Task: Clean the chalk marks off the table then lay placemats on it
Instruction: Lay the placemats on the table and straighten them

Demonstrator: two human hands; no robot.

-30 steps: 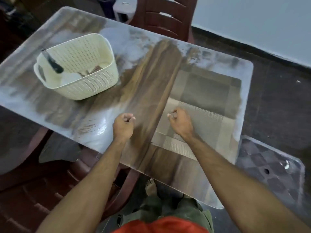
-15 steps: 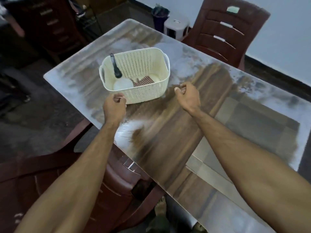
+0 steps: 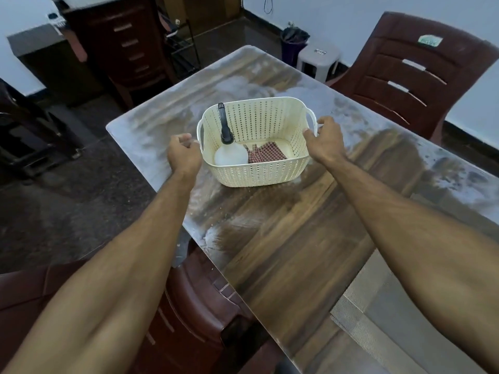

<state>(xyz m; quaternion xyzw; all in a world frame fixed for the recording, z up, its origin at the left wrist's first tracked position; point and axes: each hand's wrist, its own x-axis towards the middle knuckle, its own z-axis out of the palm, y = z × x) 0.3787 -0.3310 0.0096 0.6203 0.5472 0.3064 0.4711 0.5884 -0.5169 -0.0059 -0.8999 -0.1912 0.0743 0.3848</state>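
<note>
A cream perforated basket (image 3: 256,171) stands on the wooden table (image 3: 291,238), on ground smeared with white chalk marks (image 3: 243,87). Inside it lie a white spray bottle (image 3: 231,156) with a black nozzle and a red checked cloth (image 3: 266,153). My right hand (image 3: 325,140) grips the basket's right handle. My left hand (image 3: 183,152) has its fingers curled at the left handle. A beige woven placemat (image 3: 378,333) lies flat on the table at the lower right, partly cut off by the frame.
Dark red plastic chairs stand at the far right (image 3: 415,76) and under the near table edge (image 3: 194,306). A dark drawer cabinet (image 3: 124,44), a grey stool (image 3: 318,60) and a bin (image 3: 294,41) stand beyond the table's far end.
Both hands left the placemat and moved left and forward to the basket. They now close on its two handles, and my view has swung left with them.
</note>
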